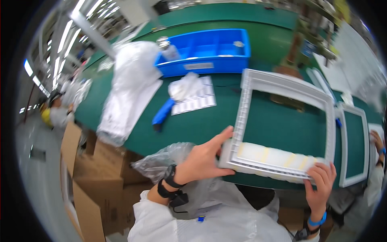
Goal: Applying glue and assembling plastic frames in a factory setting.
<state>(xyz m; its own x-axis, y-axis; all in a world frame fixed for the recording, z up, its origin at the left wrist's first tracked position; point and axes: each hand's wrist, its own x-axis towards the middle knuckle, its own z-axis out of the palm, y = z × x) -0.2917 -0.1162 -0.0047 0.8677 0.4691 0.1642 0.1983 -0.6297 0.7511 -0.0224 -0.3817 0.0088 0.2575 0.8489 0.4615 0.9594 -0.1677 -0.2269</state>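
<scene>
Holding a pale grey rectangular frame (pixel 330 125) tilted over the near edge of a green table (pixel 221 115), a person in a white garment works with two bare hands. Taking the frame's middle as the clock's centre, the left hand (pixel 201 159) is at eight o'clock, against the corner, thumb and forefinger spread wide apart; its other fingers are hidden, so I cannot tell whether they clamp. The right hand (pixel 320 181) is at five o'clock, fingers and thumb clamped on the frame's other near corner. At six o'clock, between the hands, a white padded strip (pixel 278 157) with pale yellow bands lies along the frame's near side. A second, similar frame (pixel 344 149) is just beside it at three o'clock, with a co-worker's hand (pixel 377 141) beyond. A metal stand (pixel 296 48) rises at twelve. A blue divided tray (pixel 201 66) sits between ten and eleven. Toward nine lie a blue-handled tool (pixel 164 113) and a sheet of white labels (pixel 195 105). Open cardboard boxes (pixel 98 177) are well apart, between eight and nine.
</scene>
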